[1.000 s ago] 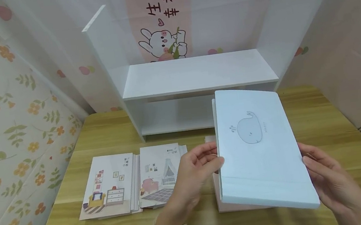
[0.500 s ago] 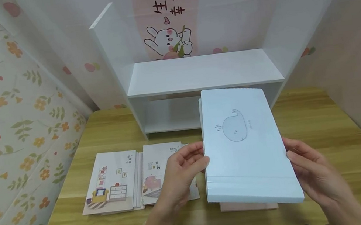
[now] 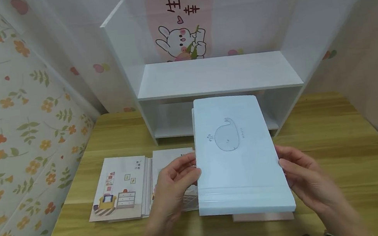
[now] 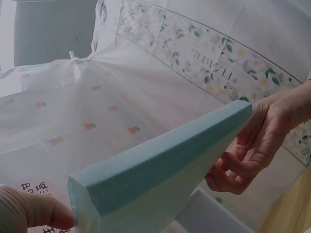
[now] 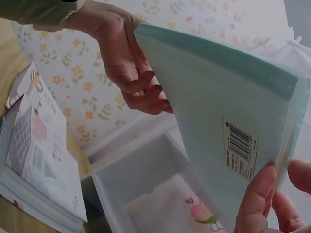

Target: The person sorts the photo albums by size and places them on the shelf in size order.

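A thick light-blue book with a whale drawing on its cover is held above the table, tilted, between both hands. My left hand grips its left edge, thumb on the cover. My right hand grips its right edge. The left wrist view shows the blue book from its edge, with the right hand at the far corner. From below, the right wrist view shows the book, a barcode on its back, and the left hand curled under it. A pink book lies flat on the table beneath.
A white two-tier shelf stands at the back of the wooden table, against the wall. Two illustrated books lie flat side by side on the left. Flowered wall panels close in the left side.
The blue book, held in both hands, has moved left and slightly toward the shelf, uncovering more of the pink book's right side and hiding more of the middle illustrated book.
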Tool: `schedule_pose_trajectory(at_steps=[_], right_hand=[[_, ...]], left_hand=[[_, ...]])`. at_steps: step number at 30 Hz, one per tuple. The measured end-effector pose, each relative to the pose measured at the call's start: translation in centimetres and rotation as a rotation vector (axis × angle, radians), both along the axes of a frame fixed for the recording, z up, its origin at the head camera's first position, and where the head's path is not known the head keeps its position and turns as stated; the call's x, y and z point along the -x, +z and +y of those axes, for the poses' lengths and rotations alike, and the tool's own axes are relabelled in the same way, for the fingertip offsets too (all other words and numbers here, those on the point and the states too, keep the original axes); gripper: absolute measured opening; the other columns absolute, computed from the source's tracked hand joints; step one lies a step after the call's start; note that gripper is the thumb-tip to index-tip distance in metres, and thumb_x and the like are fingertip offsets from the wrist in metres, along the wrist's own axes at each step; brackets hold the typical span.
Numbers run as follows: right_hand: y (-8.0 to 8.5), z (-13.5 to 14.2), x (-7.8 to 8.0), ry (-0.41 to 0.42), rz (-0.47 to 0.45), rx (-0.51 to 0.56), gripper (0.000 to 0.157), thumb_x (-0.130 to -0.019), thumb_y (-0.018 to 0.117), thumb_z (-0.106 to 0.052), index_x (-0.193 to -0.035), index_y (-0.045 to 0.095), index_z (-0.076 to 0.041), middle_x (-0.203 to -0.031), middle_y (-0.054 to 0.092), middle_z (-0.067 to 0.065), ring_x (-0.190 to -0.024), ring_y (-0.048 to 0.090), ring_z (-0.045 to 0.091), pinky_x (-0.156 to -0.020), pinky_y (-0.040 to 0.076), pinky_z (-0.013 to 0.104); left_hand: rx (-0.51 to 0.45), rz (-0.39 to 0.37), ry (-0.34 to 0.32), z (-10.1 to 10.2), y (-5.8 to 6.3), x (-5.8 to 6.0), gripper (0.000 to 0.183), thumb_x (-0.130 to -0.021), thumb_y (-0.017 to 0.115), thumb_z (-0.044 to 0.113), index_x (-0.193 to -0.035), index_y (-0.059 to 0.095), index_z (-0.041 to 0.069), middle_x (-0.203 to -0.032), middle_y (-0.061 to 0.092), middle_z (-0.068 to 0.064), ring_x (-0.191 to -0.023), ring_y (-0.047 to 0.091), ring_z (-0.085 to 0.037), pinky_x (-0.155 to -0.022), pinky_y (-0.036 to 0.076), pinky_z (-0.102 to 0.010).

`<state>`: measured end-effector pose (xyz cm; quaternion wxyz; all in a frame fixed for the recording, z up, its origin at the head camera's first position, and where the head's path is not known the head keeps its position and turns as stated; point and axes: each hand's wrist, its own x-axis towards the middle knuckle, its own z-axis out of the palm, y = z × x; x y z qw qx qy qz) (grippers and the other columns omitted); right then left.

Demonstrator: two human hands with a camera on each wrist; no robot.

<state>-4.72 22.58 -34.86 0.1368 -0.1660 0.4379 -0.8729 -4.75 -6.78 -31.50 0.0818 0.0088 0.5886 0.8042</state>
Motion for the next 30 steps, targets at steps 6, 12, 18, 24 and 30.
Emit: schedule_pose_trajectory(at_steps=[6,12,18,24,30], right_hand=[[0.0,-1.9,0.7,0.028,-0.010,0.021,0.043,-0.097,0.032,0.010,-0.126,0.058,-0.007,-0.116,0.058,0.003,-0.095,0.059,0.015,-0.079,0.051,0.025],[0.2,-3.9,1.4,0.021,-0.021,-0.046,0.040,-0.096,0.038,0.009,-0.123,0.060,-0.010,-0.113,0.057,0.003,-0.094,0.059,0.014,-0.076,0.051,0.025],[0.7,-5.5,1.9,0.017,-0.032,-0.064,0.037,-0.094,0.043,0.008,-0.118,0.063,-0.011,-0.109,0.058,0.003,-0.090,0.059,0.013,-0.071,0.051,0.023],[1.2,-7.0,2.1,0.027,-0.054,-0.082,0.035,-0.093,0.046,0.007,-0.117,0.063,-0.012,-0.106,0.059,0.003,-0.089,0.058,0.013,-0.070,0.051,0.022],[1.5,-8.4,2.3,0.035,-0.062,-0.113,0.033,-0.093,0.048,0.005,-0.115,0.064,-0.014,-0.106,0.059,0.002,-0.091,0.058,0.013,-0.073,0.052,0.025]], left_hand=[[-0.003,0.006,0.053,-1.4,0.1,-0.2,0.038,-0.082,0.059,-0.007,-0.118,0.052,-0.015,-0.100,0.059,-0.012,-0.084,0.059,-0.015,-0.070,0.049,-0.021],[0.015,0.016,0.100,-3.0,0.0,-0.5,0.039,-0.084,0.058,-0.007,-0.122,0.049,-0.015,-0.102,0.059,-0.011,-0.087,0.059,-0.015,-0.075,0.050,-0.022],[0.023,0.020,0.142,-4.4,-0.2,-0.7,0.038,-0.085,0.057,-0.006,-0.122,0.049,-0.014,-0.105,0.061,-0.009,-0.090,0.060,-0.015,-0.076,0.050,-0.022],[0.025,0.038,0.189,-5.7,-0.6,-1.0,0.034,-0.087,0.056,-0.006,-0.120,0.053,-0.011,-0.105,0.063,-0.005,-0.091,0.061,-0.014,-0.076,0.050,-0.023],[-0.024,0.105,0.198,-7.1,-1.3,-1.4,0.029,-0.088,0.053,-0.008,-0.113,0.063,0.004,-0.106,0.065,-0.005,-0.093,0.061,-0.014,-0.078,0.051,-0.023]])
